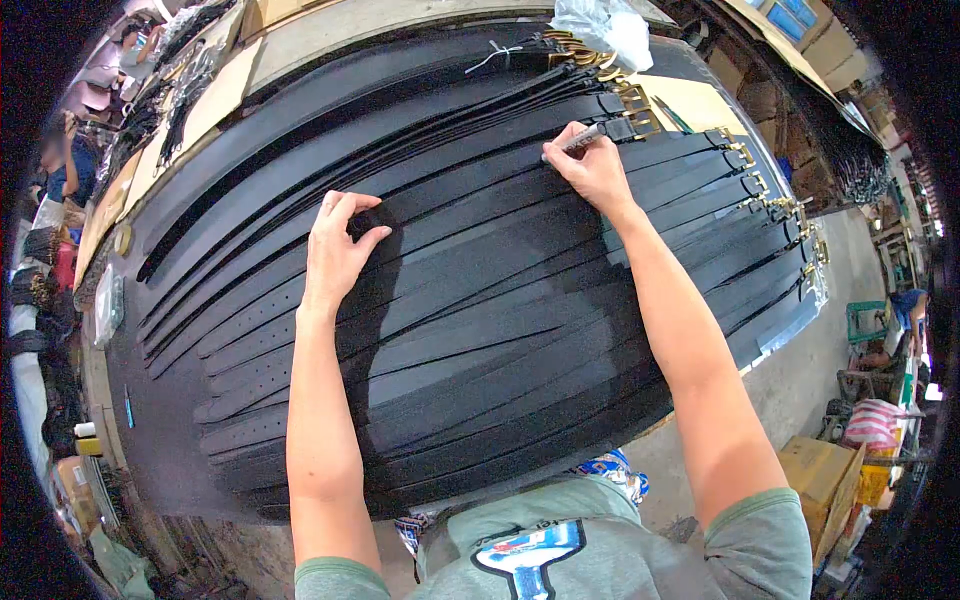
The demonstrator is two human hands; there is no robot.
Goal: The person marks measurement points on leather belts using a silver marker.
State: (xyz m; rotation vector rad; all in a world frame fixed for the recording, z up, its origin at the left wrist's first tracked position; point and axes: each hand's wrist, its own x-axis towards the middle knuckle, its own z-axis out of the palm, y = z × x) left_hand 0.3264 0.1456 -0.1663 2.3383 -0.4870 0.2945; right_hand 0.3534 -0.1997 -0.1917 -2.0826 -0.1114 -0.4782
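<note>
Head view: two hands, left hand (337, 247) and right hand (592, 170) with one pen (575, 142), on many belts (480, 300).

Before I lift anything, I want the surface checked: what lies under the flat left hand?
The left hand presses on overlapping black leather belts. The table beneath them is covered there, so its surface cannot be seen.

Belts (480, 290) side by side on table (150, 440); buckles (640, 115) at right; bag (610, 25) behind.

Workbench (160, 440), overlapping black belts (480, 300)
</note>
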